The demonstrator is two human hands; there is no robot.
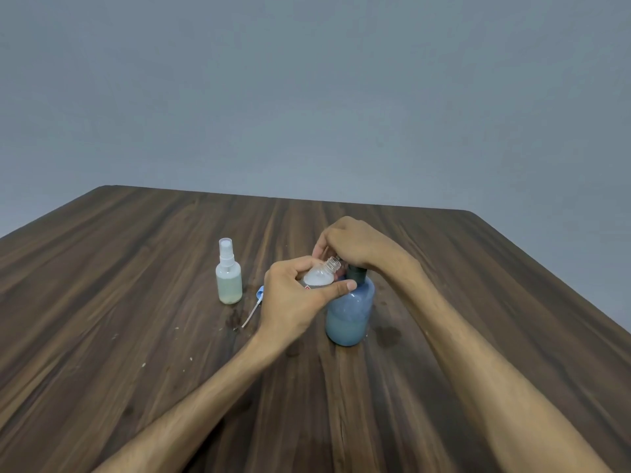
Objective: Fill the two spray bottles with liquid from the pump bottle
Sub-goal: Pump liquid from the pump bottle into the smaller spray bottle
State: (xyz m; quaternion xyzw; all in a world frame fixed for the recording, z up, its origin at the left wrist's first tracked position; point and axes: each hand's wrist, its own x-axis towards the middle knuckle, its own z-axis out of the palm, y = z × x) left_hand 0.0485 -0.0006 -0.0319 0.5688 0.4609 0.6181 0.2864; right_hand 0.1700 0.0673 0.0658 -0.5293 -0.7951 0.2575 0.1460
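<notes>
Bottles first, from the head camera, the only view we have: one spray bottle [228,279] stands upright on the table [102,302], left of the action, sprayer and clear cap on, pale liquid reaching a good way up its body. By my reading, that one is done.

Now the second one. The left hand [293,302] grips the open spray bottle [321,276], fingers and thumb curled round its body, tilting it so the bare threaded neck points up and right toward the pump. Whitish liquid or foam sits inside; how full it is, I cannot tell from this angle.

Over to the right hand [351,245], which lies on top of the pump bottle [350,312], fingers curled down over the pump head, which is hidden beneath them. Whether it is pressing, I can't say. The blue pump bottle stands on the table, liquid in roughly its lower third.

Loose on the wood, just left of the left hand, lies the sprayer top [255,307] with its thin dip tube, and dark wet marks show near the bottles.

So, judging it: halfway and more. Left to do: finish filling this bottle, then screw that sprayer back on.
</notes>
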